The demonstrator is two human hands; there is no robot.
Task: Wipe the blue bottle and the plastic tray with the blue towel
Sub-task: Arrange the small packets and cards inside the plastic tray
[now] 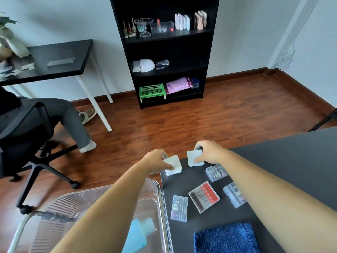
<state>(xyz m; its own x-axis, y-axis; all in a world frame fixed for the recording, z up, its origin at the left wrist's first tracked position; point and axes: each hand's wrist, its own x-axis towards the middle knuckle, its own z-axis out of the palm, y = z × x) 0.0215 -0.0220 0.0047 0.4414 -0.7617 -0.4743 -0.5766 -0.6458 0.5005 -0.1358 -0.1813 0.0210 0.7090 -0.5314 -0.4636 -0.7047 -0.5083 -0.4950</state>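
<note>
Far left of frame: office chair (pixel 27 143) with a seated person's leg (pixel 73 121), well apart from the work area.

Lower left: clear plastic tray (pixel 82 199) in a chrome frame. The blue bottle (pixel 138 234) lies tilted inside it, partly hidden under the left forearm.

Centre: left hand (pixel 156 161) clamped on the left white box (pixel 174 165), thumb on the lid and fingers curled over the far edge, at the near-left corner of the black table (pixel 282 157).

Just right of it: right hand (pixel 209 152) pinching the right white box (pixel 195 157) the same way. The boxes are near each other, not touching.

Below the hands: four clear bit cases (pixel 203 196) spread on the table.

Bottom centre-right: blue towel (pixel 226 238) folded flat on the table, untouched, well apart from both hands.

Top centre: black shelf unit (pixel 167 52) against the wall.
</note>
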